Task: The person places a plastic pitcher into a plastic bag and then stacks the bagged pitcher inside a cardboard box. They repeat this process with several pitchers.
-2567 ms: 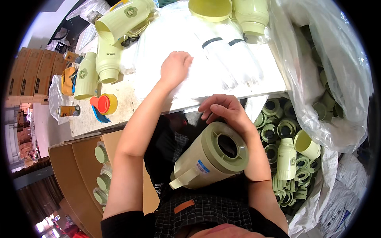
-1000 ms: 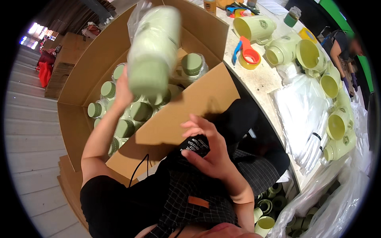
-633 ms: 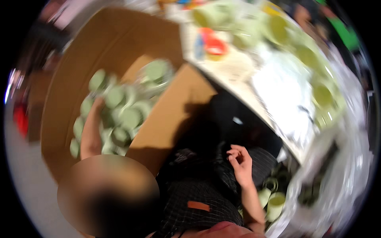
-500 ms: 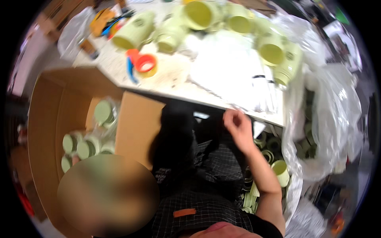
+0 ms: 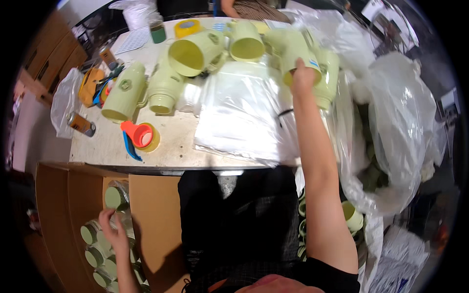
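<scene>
My right hand (image 5: 304, 75) reaches across the table and grips the rim of a pale green thermos jug shell (image 5: 292, 48), which lies with its open end toward me. Part of its grip is hidden behind the wrist. My left hand (image 5: 115, 230) is over the cardboard box (image 5: 157, 210), fingers apart, close to a green-capped cylinder (image 5: 115, 198) in clear plastic. More green-topped cylinders (image 5: 95, 256) are packed in that box. Other pale green jugs (image 5: 124, 93) lie or stand along the table. A stack of clear plastic bags (image 5: 244, 110) lies in the middle.
An orange and blue tape dispenser (image 5: 141, 135) rests near the table's front edge. A small can (image 5: 81, 124) and a yellow tape roll (image 5: 187, 28) are further left and back. At right hangs a large clear bag (image 5: 403, 112). Another person's arm (image 5: 228, 8) shows at the far side.
My right hand has moved from the table's front edge to a jug at the back right and taken hold of it. My left hand now shows over the box. The view has shifted.
</scene>
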